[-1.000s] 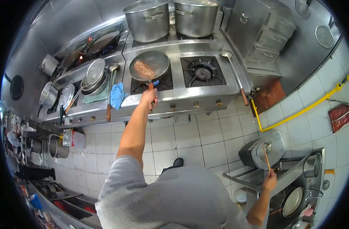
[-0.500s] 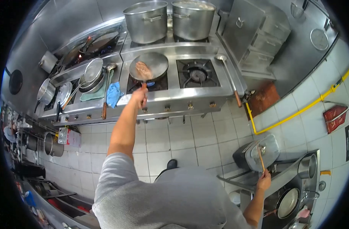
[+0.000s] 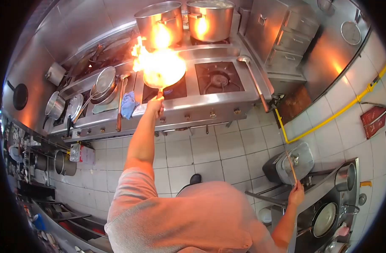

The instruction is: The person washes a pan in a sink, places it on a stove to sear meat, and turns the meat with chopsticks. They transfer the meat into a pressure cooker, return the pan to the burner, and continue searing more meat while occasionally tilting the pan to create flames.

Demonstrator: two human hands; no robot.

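Note:
At the front burner, my left hand (image 3: pixel 156 108) is wrapped round the handle of a frying pan (image 3: pixel 161 86). Tall bright flames (image 3: pixel 161 65) rise from the pan and spread to its left. They hide the piece of meat seen in it earlier. Off to the right, my right hand (image 3: pixel 297 193) grips a long thin wooden stick (image 3: pixel 291 167), perhaps a utensil handle. Its far end is over a lidded grey bin (image 3: pixel 303 156); what is at that tip is too small to tell.
Two large stockpots (image 3: pixel 159 21) stand behind the pan. A long-handled ladle (image 3: pixel 254 82) lies right of the unlit burner (image 3: pixel 219 79). A blue cloth (image 3: pixel 129 105) and another ladle (image 3: pixel 121 103) lie to the left. A yellow pipe (image 3: pixel 328 122) runs along the right wall.
Large flames have flared up from the frying pan, casting orange light on the pots and walls. Both hands keep their grips. The wooden stick has shifted slightly.

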